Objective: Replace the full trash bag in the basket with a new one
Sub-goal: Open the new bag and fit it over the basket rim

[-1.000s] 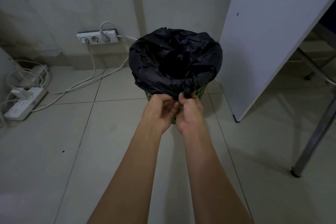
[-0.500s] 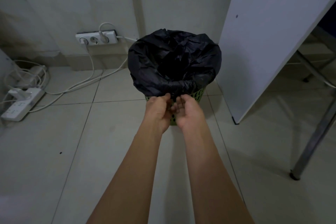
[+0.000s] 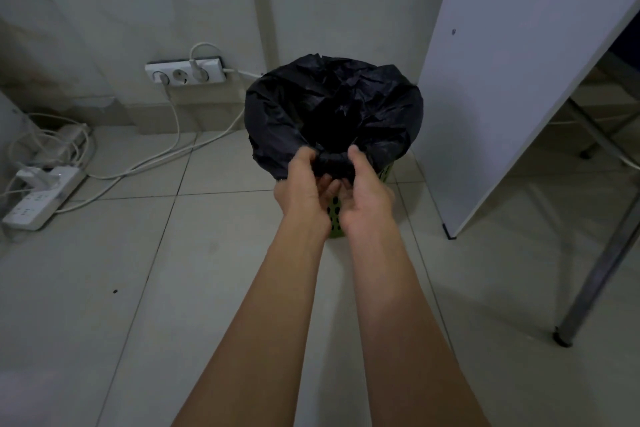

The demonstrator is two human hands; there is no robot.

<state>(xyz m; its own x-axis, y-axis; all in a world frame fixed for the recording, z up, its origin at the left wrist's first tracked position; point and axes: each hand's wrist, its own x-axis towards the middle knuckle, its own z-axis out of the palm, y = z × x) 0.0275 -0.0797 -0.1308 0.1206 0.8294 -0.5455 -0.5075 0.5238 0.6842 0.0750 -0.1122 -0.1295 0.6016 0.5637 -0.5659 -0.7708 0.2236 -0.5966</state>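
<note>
Two hands (image 3: 304, 189) (image 3: 369, 199), one black trash bag (image 3: 294, 104), one green basket (image 3: 335, 218), two white power strips (image 3: 185, 72) (image 3: 41, 196) and one metal leg (image 3: 595, 274) are counted.

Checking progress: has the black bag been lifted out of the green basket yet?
No, the black bag drapes over the rim of the green basket, the left hand and right hand gripping its near edge.

The floor (image 3: 104, 288) is laid with pale square tiles. A green basket (image 3: 335, 222) is set on it near the wall. A white power strip (image 3: 38, 206) and loose cables (image 3: 145, 165) are laid at the left. A metal table leg (image 3: 595, 274) is planted at the right.
</note>
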